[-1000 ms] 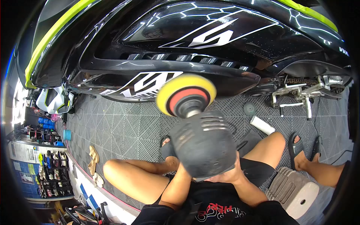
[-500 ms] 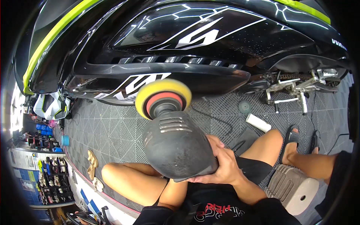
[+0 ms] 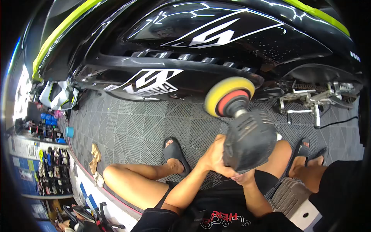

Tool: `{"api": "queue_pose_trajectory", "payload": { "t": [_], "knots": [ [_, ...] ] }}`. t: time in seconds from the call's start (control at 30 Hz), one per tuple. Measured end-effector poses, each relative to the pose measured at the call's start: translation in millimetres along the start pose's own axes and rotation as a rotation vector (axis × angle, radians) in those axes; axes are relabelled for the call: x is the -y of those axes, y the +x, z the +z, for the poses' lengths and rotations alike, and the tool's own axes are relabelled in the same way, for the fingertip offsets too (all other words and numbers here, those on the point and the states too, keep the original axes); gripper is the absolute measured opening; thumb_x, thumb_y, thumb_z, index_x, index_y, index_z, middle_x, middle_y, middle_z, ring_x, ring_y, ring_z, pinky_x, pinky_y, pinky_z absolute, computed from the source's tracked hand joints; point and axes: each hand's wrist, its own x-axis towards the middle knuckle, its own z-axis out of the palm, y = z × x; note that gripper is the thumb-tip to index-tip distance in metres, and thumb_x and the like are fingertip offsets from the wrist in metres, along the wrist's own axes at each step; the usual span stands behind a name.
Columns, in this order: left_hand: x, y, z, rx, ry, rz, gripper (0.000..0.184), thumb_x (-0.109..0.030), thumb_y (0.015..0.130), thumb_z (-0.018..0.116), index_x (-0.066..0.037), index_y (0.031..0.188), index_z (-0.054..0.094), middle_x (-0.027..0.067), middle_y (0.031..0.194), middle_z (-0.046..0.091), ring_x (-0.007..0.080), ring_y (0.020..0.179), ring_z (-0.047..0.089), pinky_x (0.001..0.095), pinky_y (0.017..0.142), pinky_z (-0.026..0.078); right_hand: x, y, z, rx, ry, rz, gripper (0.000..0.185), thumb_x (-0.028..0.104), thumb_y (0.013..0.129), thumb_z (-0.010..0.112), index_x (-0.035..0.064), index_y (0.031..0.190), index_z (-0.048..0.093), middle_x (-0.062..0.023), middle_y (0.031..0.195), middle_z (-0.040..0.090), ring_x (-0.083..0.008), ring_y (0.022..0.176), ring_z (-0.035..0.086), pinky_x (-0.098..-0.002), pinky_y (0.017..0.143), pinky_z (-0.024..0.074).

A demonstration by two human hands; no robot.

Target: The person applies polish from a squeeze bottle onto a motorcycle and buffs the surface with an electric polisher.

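Both of my hands hold a black power polisher point(image 3: 249, 143), tilted with its round pad up and to the left. The yellow foam pad point(image 3: 212, 101) has a red backing and overlaps the lower right edge of the glossy black motorcycle fairing point(image 3: 193, 83) in view; whether they touch I cannot tell. My left hand point(image 3: 217, 156) wraps the left side of the polisher. Beneath its rear end, my right hand point(image 3: 244, 177) grips it, with its fingers partly hidden. White angular graphics and pale specks show on the upper fairing panel point(image 3: 266, 48).
Grey textured tiles point(image 3: 123, 123) cover the floor. Another person's sandalled foot point(image 3: 303, 149) is at right, beside a brown ribbed stool point(image 3: 291, 195). Metal footpeg parts point(image 3: 305, 100) stick out from the motorcycle. Tan sandals point(image 3: 95, 158) lie left, near a rack of small items point(image 3: 54, 170).
The polisher has moved right along the lower fairing. My left hand and left foot have come into view. The white cylinder on the floor is now almost hidden behind the polisher.
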Motion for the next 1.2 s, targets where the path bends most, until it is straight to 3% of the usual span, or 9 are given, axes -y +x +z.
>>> {"api": "queue_pose_trajectory", "payload": {
  "t": [0.07,0.3,0.37,0.57,0.67,0.77,0.9,0.97,1.2],
  "knots": [
    [-5.9,1.2,7.7,0.013,-0.08,-0.124,0.079,-0.04,0.048,0.082,0.004,0.11,0.059,0.0135,0.093,0.069,0.0308,0.079,0.068,0.0345,0.074,0.052,-2.2,0.5,-7.3,0.063,0.064,-0.007,0.094,0.032,0.062,0.09,-0.0024,0.133,0.039,-0.0108,0.125,0.053,-0.0232,0.112,0.055,-0.0371,0.094,0.0479],
    [-8.8,-5.4,-13.2,-0.033,-0.021,0.04,0.079,-0.043,0.049,0.084,0.004,0.108,0.06,0.0144,0.094,0.069,0.0307,0.081,0.068,0.0357,0.076,0.052,45.1,32.6,33.9,0.393,0.079,0.142,0.056,0.035,0.085,0.073,0.0126,0.128,0.046,-0.0151,0.108,0.067,-0.0399,0.097,0.065,-0.0504,0.082,0.0555],
    [-12.7,-15.3,-26.2,-0.046,-0.013,0.038,0.08,-0.043,0.048,0.084,0.004,0.108,0.06,0.0147,0.094,0.069,0.0312,0.082,0.068,0.0365,0.077,0.052,18.6,43.2,43.8,0.236,-0.248,-0.231,0.09,0.046,0.063,0.086,-0.009,0.123,0.048,-0.0224,0.113,0.062,-0.0337,0.099,0.066,-0.039,0.085,0.0529],
    [-6.7,-36.3,-53.4,-0.038,-0.008,0.028,0.081,-0.044,0.047,0.086,0.005,0.106,0.061,0.0157,0.095,0.068,0.0326,0.083,0.067,0.0386,0.079,0.051,10.3,53.0,61.2,0.257,-0.631,-0.424,0.096,0.051,0.062,0.085,-0.0104,0.125,0.047,-0.0236,0.108,0.064,-0.0362,0.094,0.068,-0.0415,0.083,0.0544],
    [8.1,-43.3,-63.2,-0.012,0.004,0.043,0.082,-0.044,0.046,0.087,0.005,0.105,0.061,0.0162,0.095,0.068,0.0334,0.084,0.066,0.0397,0.08,0.051,-61.2,39.7,47.9,0.104,-0.343,-0.312,0.097,0.053,0.062,0.084,-0.009,0.127,0.047,-0.021,0.108,0.066,-0.0329,0.094,0.068,-0.0414,0.082,0.0548],
    [20.5,-49.9,-79.3,0.02,0.007,0.068,0.082,-0.045,0.045,0.088,0.006,0.104,0.061,0.0167,0.095,0.068,0.0341,0.084,0.066,0.0407,0.081,0.05,-69.5,44.2,58.2,0.058,-0.306,-0.348,0.103,0.053,0.058,0.087,-0.009,0.129,0.045,-0.0196,0.113,0.064,-0.0321,0.097,0.068,-0.04,0.086,0.0533],
    [30.0,-52.7,-111.9,0.082,0.019,0.116,0.083,-0.046,0.044,0.089,0.006,0.103,0.062,0.0173,0.096,0.067,0.0351,0.085,0.065,0.0422,0.082,0.05,-62.8,61.6,84.6,0.023,-0.515,-0.543,0.112,0.052,0.052,0.089,-0.0098,0.132,0.043,-0.0191,0.116,0.063,-0.0322,0.101,0.066,-0.039,0.09,0.0512],
    [36.9,-50.0,-121.8,0.113,0.041,0.139,0.084,-0.046,0.044,0.09,0.007,0.103,0.062,0.0177,0.096,0.067,0.0356,0.086,0.065,0.0429,0.083,0.05,-80.5,71.4,84.4,0.025,-0.529,-0.554,0.113,0.053,0.05,0.09,-0.0095,0.132,0.043,-0.0194,0.119,0.062,-0.0316,0.103,0.066,-0.0391,0.09,0.0512],
    [35.2,-17.5,-127.9,0.203,0.01,0.223,0.085,-0.046,0.047,0.088,0.009,0.106,0.06,0.0215,0.097,0.065,0.039,0.089,0.065,0.0441,0.087,0.049,-86.3,81.8,94.4,-0.038,-0.613,-0.679,0.082,0.035,0.06,0.083,-0.009,0.122,0.051,-0.0183,0.104,0.066,-0.0312,0.086,0.067,-0.0378,0.076,0.0533]
  ]
}}
